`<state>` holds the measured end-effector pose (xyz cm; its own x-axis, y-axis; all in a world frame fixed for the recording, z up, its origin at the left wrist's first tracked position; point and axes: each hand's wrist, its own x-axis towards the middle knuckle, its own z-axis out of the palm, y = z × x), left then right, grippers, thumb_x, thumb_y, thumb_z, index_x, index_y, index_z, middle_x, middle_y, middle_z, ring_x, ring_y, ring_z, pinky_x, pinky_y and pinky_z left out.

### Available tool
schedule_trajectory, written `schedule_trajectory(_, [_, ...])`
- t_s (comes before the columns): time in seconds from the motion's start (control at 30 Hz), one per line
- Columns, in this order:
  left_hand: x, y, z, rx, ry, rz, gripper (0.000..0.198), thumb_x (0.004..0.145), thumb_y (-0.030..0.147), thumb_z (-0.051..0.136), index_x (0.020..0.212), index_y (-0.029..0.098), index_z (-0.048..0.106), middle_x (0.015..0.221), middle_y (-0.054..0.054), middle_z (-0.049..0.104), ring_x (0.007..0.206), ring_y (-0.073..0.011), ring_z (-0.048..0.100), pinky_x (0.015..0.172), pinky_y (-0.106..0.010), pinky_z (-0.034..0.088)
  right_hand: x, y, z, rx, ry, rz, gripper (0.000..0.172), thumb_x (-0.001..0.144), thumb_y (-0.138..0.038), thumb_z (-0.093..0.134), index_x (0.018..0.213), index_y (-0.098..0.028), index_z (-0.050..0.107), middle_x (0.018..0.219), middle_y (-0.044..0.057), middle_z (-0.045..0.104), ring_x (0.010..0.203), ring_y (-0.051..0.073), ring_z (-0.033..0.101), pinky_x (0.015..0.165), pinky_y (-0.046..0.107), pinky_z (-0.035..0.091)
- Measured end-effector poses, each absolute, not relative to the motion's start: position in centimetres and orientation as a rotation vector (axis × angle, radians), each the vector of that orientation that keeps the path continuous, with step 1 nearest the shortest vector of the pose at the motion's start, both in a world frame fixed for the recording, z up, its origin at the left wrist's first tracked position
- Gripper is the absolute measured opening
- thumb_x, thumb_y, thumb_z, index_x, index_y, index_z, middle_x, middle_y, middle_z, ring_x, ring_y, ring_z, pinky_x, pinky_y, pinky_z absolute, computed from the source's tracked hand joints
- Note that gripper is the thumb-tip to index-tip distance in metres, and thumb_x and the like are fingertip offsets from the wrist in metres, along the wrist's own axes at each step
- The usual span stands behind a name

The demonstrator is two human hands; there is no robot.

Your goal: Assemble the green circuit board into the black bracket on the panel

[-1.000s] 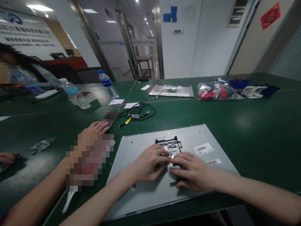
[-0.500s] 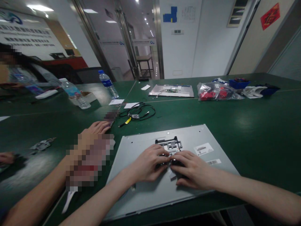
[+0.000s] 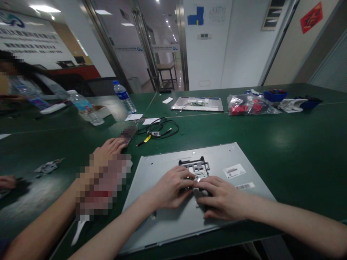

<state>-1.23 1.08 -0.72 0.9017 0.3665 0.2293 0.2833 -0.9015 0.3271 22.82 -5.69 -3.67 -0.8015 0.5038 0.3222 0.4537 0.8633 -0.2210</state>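
Note:
A flat grey metal panel (image 3: 168, 224), looking like the back of a display, lies on the green table in front of me. A black frame (image 3: 193, 162) sits at its middle, with a small circuit board (image 3: 201, 174) just below. My left hand (image 3: 173, 186) rests on the panel with bent fingers closed beside the board; what its fingertips grip is hidden. Against them, my right hand (image 3: 221, 196) is closed over a small grey piece (image 3: 200, 193), mostly covered by its fingers, whose kind I cannot make out. Both hands' fingertips nearly touch.
At left, another person's arm (image 3: 54, 202) reaches across, a hand (image 3: 111, 146) near a blurred-out object. Ahead lie a coiled black cable (image 3: 165, 133), water bottles (image 3: 124, 97), a second panel (image 3: 214, 105) and a plastic bag with red items (image 3: 252, 107).
My right fingers have shifted slightly, exposing more of the circuit board and the grey piece beneath them. My left hand has stayed in place.

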Motion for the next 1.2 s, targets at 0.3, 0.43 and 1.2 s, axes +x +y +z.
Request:
schedule_trajectory(0.3, [-1.15,1.08,-0.65,2.764,0.478,0.409,0.021,0.088,0.021,0.055,0.105,0.024,0.067,0.104,-0.006,0.067,0.096,-0.0224,0.060,0.088,-0.043,0.045,22.94,-5.75,-3.61,-0.568,-2.693,0.182,0.031,0.094,-0.042,0.056,0.116,-0.021,0.061,0.138,0.010,0.051,0.128,0.023,0.042,0.107,0.042,0.038])
schedule_trajectory(0.43, [-1.16,1.02,-0.61,2.777,0.489,0.406,0.021,0.088,0.022,0.055,0.106,0.023,0.067,0.105,-0.007,0.067,0.097,-0.0231,0.060,0.089,-0.043,0.046,22.88,-5.76,-3.59,-0.662,-2.648,0.160,0.032,0.094,-0.041,0.057,0.118,-0.020,0.059,0.131,0.011,0.055,0.123,0.024,0.047,0.104,0.041,0.041])
schedule_trajectory(1.2, [-1.28,1.07,-0.80,2.798,0.504,0.336,0.019,0.091,0.023,0.053,0.106,0.022,0.065,0.108,-0.007,0.065,0.099,-0.0234,0.059,0.090,-0.045,0.045,22.86,-5.62,-3.68,-0.824,-2.663,0.234,0.047,0.095,-0.050,0.053,0.129,-0.018,0.057,0.143,0.015,0.044,0.130,0.030,0.039,0.109,0.047,0.036])
